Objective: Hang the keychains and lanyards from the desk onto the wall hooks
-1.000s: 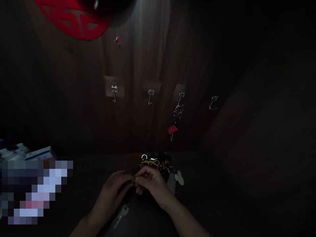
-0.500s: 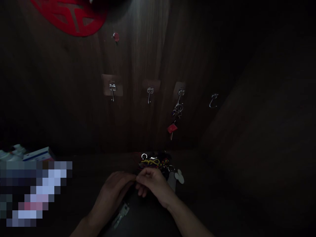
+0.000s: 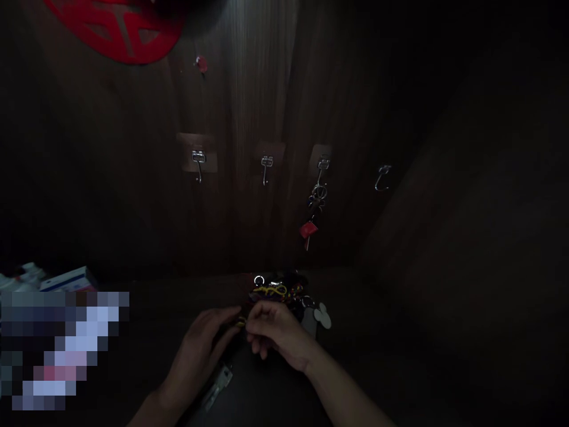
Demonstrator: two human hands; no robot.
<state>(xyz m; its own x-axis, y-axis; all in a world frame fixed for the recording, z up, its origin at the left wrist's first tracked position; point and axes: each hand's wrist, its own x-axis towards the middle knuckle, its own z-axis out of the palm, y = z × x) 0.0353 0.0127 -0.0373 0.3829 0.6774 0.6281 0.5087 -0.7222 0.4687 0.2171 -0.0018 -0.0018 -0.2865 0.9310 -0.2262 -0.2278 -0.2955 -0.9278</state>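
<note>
My right hand (image 3: 280, 335) is closed in a pinch on one end of a small yellow cord (image 3: 240, 322). My left hand (image 3: 200, 347) is just to the left, its thumb and fingers parted around the cord. Whether a fingertip touches it is too dark to tell. Behind my hands lies a dark heap of cords and straps (image 3: 291, 292), with a yellow looped cord (image 3: 275, 289) and a metal ring (image 3: 259, 280) on it. A bunch of keys (image 3: 217, 388) rests below my left hand, partly hidden by the forearm.
Several metal hooks line the dark wood wall, among them a left hook (image 3: 198, 166). A key ring with a red tag (image 3: 308, 229) hangs from another. A white mouse-head-shaped tag (image 3: 322, 316) lies right of the heap. A box (image 3: 66, 280) and bottles stand at left.
The fingers of my left hand have parted, and the yellow cord now shows between them. My right hand keeps its pinch nearly in place. The view has shifted slightly.
</note>
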